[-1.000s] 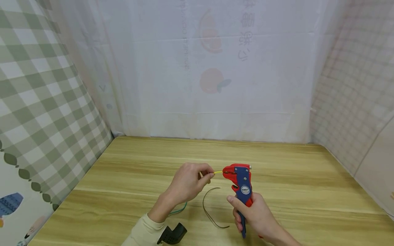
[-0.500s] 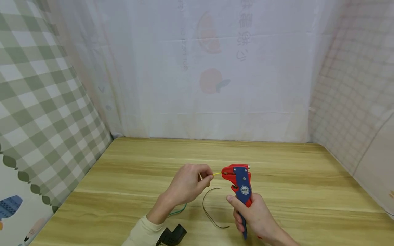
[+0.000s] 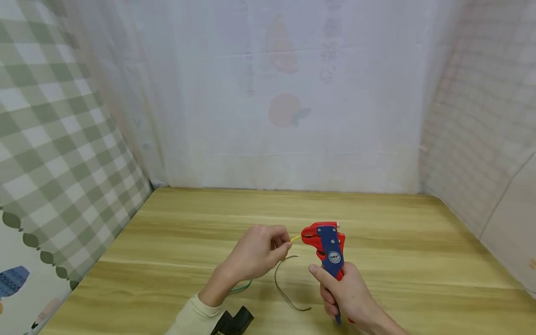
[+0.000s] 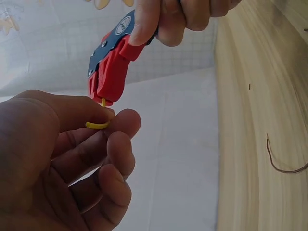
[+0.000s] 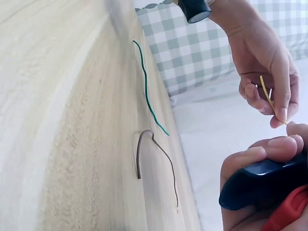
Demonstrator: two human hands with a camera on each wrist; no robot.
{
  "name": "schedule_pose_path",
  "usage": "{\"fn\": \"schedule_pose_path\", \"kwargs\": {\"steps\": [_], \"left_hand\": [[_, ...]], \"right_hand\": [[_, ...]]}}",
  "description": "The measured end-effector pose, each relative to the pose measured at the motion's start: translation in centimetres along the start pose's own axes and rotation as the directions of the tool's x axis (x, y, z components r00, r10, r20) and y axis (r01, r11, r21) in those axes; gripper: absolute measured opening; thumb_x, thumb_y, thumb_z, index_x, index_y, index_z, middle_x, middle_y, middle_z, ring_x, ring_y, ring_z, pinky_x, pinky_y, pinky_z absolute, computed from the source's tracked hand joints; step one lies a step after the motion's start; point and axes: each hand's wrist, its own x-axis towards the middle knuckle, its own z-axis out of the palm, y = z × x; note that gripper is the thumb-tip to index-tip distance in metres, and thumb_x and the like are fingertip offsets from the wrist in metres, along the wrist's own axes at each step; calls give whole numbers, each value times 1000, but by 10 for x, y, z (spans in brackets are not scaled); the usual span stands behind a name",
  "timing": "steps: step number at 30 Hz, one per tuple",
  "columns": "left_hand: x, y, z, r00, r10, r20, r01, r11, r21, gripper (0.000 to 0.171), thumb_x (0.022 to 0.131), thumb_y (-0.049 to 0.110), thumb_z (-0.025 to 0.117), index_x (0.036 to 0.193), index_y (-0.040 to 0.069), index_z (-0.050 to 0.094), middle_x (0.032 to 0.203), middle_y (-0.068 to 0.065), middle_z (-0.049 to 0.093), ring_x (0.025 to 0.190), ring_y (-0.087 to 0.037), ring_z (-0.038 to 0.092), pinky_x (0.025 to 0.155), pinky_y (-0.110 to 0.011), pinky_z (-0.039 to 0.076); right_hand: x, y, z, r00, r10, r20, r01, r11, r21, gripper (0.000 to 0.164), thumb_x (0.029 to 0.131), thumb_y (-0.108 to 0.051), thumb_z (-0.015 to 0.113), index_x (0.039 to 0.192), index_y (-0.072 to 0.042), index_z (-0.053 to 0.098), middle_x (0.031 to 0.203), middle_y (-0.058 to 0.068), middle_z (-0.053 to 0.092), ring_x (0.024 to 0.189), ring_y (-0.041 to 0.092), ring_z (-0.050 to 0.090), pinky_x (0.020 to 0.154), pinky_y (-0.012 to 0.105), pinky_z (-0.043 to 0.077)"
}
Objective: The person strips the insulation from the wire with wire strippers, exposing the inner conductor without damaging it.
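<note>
My left hand [image 3: 260,250] pinches a short yellow wire [image 4: 97,125] between thumb and index finger; one end pokes out below the fingertips. The wire's other end runs into the mouth of a red and blue wire stripper [image 3: 324,239]. My right hand [image 3: 347,293] grips the stripper's handles, thumb along the near side, holding the tool upright above the table. In the right wrist view the blue handle end [image 5: 255,185] shows within the curled fingers, and the left hand [image 5: 269,72] with the yellow wire is beyond it.
A brown wire [image 3: 281,288] lies curved on the wooden table [image 3: 188,232], between the hands. A green wire [image 5: 147,86] lies to its left, partly hidden by the left forearm in the head view. A black camera mount [image 3: 232,321] sits at the left wrist. Cloth walls enclose the table.
The stripper's blue and red handles have drawn closer together and the tool has tilted slightly. The yellow wire between hand and tool now slopes a little more. The left hand has barely moved.
</note>
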Motion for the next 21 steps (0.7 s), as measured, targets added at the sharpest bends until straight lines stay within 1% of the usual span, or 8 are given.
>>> {"fn": "schedule_pose_path", "kwargs": {"steps": [4, 9, 13, 15, 21], "left_hand": [[-2, 1, -3, 999, -27, 17, 28, 999, -36, 15, 100, 9, 68, 86, 13, 72, 66, 6, 69, 61, 5, 57, 60, -20, 47], [-1, 3, -5, 999, -27, 26, 28, 998, -59, 13, 100, 10, 67, 89, 11, 73, 67, 3, 70, 58, 4, 56, 58, -20, 44], [0, 3, -4, 998, -43, 35, 45, 998, -44, 11, 101, 10, 67, 93, 9, 75, 67, 2, 71, 56, 4, 55, 58, -20, 43], [0, 3, -4, 998, -55, 39, 56, 998, -30, 10, 100, 9, 66, 98, 8, 76, 67, 2, 72, 55, 3, 55, 58, -20, 43], [0, 3, -3, 996, -77, 43, 77, 997, -2, 14, 100, 8, 65, 108, 6, 77, 64, 8, 69, 52, 1, 54, 58, -21, 44]], "right_hand": [[-1, -1, -2, 999, -16, 47, 15, 1000, 9, 31, 109, -35, 60, 94, -10, 50, 60, -1, 50, 47, 16, 52, 51, 29, 51], [-2, -3, -3, 996, -49, 69, 48, 999, 20, 28, 111, -31, 57, 94, -10, 50, 59, -3, 50, 47, 15, 52, 51, 29, 51], [-3, -3, -4, 994, -63, 92, 61, 998, 24, 28, 111, -30, 56, 93, -10, 51, 60, -3, 52, 48, 14, 54, 52, 29, 52], [-3, -4, -5, 991, -76, 108, 75, 997, 19, 30, 111, -30, 55, 91, -8, 52, 61, -3, 54, 49, 14, 55, 52, 30, 53], [-2, -5, -5, 984, -107, 141, 110, 994, -12, 37, 112, -30, 53, 86, -4, 55, 63, -3, 57, 51, 13, 59, 53, 32, 56]]}}
